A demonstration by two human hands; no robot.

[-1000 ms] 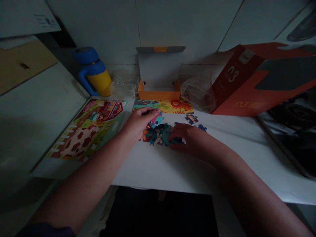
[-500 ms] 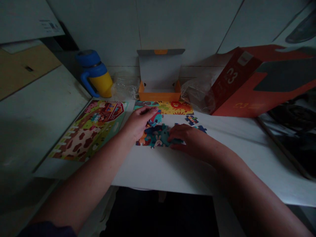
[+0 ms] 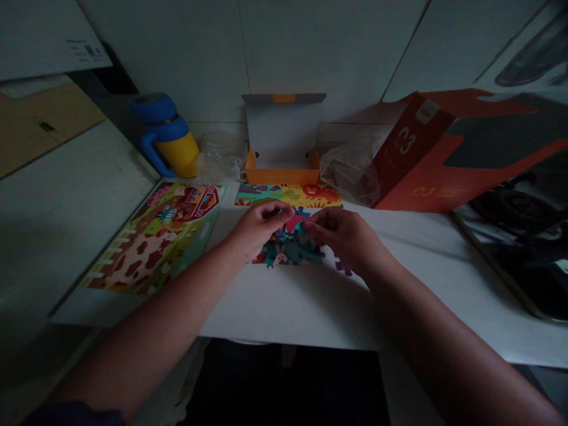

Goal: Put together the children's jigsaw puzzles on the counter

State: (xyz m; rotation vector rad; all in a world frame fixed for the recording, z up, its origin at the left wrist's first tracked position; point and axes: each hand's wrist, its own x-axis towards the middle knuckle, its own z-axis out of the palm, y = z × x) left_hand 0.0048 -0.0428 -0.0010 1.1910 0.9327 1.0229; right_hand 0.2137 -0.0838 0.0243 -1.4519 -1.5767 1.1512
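Note:
A partly joined jigsaw puzzle (image 3: 302, 253) in dark teal, with a white rabbit, lies flat on the table under my hands. My left hand (image 3: 264, 225) is closed, its thumb and fingers pinching at the left of a pink and blue puzzle piece (image 3: 294, 222). From the other side my right hand (image 3: 336, 232) is closed too, thumb and forefinger pinching at that piece's right edge. My fingers cover part of the piece and of the joined puzzle. A loose purple puzzle piece (image 3: 343, 267) lies below my right hand.
Behind the puzzle lies a picture strip with a lion (image 3: 310, 192), before an open orange box (image 3: 281, 175). A farm picture (image 3: 151, 242) lies left. Plastic wrapping (image 3: 348, 168), a blue and yellow mug (image 3: 171, 139) and a large red box (image 3: 426, 160) stand around.
My right hand has lifted off the puzzle's right side and moved up and left, close to my left hand. My left hand has shifted slightly right. A purple piece has come into view.

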